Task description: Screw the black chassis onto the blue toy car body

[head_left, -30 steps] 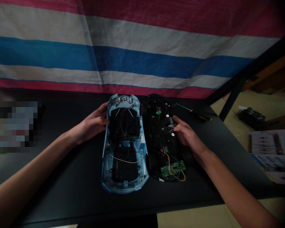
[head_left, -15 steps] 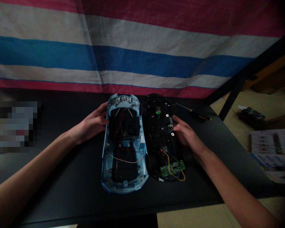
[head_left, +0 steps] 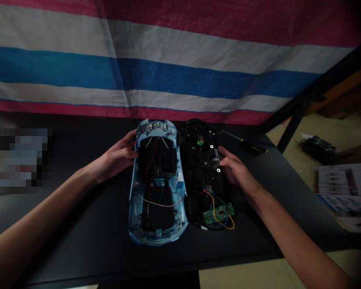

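A light blue toy car body shell (head_left: 183, 192) lies upside down on the black table, its hollow inside facing up with red, green and white wires across it. My left hand (head_left: 116, 158) grips its left edge, the thumb along the side and the other fingers partly hidden behind. Close beside the shell is the black toy car chassis (head_left: 198, 172), its inner workings uncovered. A green circuit board (head_left: 219, 213) with yellow and blue wires rests on its near end. My right hand (head_left: 234, 164) holds the chassis by its right side, with some fingertips out of sight.
A screwdriver (head_left: 252, 147) with a black and yellow handle lies at the back right of the table (head_left: 90, 241). Behind hangs a striped sheet (head_left: 180, 76). Beyond the right edge are a dark bundle (head_left: 318, 148) and a printed box (head_left: 343, 182). The left edge holds a blurred-out patch.
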The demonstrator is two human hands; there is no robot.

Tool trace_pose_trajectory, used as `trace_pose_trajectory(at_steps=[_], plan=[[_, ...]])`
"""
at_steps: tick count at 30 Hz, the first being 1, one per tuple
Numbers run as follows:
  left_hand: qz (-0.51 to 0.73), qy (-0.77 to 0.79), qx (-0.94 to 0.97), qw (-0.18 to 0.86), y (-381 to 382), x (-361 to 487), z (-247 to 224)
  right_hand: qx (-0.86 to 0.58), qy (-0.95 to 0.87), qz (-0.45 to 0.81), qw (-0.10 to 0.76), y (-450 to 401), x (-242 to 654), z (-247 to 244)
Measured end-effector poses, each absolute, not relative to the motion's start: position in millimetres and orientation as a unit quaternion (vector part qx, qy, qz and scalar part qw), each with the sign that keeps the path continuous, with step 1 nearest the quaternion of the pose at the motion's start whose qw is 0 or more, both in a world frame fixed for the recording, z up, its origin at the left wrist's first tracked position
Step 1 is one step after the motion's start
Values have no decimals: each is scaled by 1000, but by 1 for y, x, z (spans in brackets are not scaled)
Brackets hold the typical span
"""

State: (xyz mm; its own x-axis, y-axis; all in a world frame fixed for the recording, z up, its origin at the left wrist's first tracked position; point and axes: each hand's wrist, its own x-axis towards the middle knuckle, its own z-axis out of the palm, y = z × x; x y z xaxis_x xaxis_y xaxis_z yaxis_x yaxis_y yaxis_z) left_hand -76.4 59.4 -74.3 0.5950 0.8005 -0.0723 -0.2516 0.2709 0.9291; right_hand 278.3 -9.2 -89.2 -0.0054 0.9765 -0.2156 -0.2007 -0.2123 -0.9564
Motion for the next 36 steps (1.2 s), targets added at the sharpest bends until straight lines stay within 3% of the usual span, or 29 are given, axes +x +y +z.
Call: trace_pose_trajectory(at_steps=[36], plan=[[356,272,507,736,58,-75,-72,-557,-371,550,499,-13,278,-89]])
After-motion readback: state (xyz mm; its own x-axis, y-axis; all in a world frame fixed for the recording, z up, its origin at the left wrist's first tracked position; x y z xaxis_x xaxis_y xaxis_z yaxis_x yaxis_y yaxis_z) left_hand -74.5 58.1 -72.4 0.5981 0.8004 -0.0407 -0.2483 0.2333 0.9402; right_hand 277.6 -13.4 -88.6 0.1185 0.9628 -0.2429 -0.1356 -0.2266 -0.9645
